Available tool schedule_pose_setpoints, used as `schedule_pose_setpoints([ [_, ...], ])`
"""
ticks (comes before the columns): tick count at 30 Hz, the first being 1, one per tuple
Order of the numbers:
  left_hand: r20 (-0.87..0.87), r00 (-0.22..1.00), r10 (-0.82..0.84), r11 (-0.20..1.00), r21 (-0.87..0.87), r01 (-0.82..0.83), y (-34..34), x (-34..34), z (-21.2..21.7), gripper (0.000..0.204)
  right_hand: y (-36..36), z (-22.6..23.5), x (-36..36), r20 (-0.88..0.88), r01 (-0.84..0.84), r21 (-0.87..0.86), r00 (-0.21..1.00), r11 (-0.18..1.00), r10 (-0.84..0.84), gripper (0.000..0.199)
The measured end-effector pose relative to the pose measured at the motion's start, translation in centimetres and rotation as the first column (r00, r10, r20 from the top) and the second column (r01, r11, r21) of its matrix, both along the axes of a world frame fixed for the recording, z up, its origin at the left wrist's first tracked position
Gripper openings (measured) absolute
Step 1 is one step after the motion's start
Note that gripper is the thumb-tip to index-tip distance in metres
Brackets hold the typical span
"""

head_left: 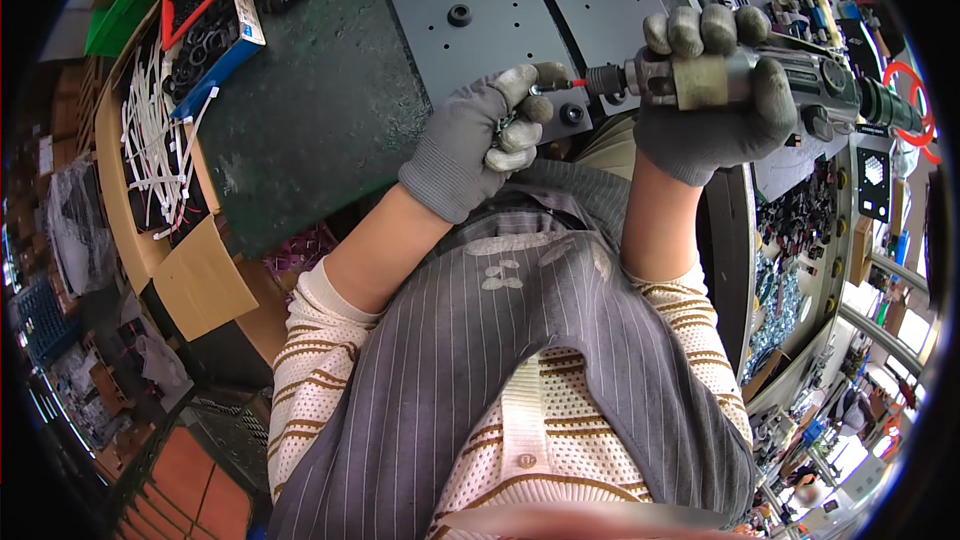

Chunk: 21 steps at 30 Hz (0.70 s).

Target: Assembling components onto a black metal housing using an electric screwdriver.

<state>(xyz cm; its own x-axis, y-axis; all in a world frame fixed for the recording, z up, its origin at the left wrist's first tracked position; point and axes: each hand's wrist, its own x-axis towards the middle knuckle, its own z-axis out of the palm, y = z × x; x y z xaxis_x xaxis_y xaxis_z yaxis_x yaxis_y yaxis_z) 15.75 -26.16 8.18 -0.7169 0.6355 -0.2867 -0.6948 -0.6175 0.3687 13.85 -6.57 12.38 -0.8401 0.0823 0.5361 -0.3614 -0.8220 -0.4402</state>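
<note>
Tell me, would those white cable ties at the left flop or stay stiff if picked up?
The white cable ties are thin, long strips lying crisscrossed, some curving, so they would probably bend and feel very light. Loosely heaped, they may well snag and lift together.

You are at an assembly workshop bench: a green work mat (320, 100), bins of black washers (205, 35), white cable ties (155, 140) and dark metal panels (480, 10).

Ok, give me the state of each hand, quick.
Left hand: closed, pinching a small screw at the driver's tip.
Right hand: closed around the electric screwdriver.
</note>
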Motion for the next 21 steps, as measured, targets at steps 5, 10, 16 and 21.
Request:
schedule_pose_setpoints([
  [5,-0.023,0.999,0.038,0.994,-0.103,-0.040,0.3,0.3,-0.2,0.034,-0.4,-0.1,0.3,-0.160,-0.023,0.137,0.986,0.990,0.045,0.038],
  [10,-0.073,0.997,0.041,0.986,-0.157,-0.052,0.1,0.5,-0.2,0.034,-0.6,-0.3,0.3,-0.207,-0.044,0.165,0.975,0.985,0.079,0.043],
  [16,-0.201,0.972,0.121,0.927,-0.327,-0.183,0.8,0.6,0.3,0.034,-1.1,-0.7,0.4,-0.088,0.071,0.098,0.994,0.993,-0.062,0.040],
  [21,-0.372,0.927,0.044,0.872,-0.438,-0.217,0.7,1.2,0.8,0.033,-0.2,-0.8,-0.1,0.178,0.054,-0.087,0.983,0.995,-0.038,0.033],
])
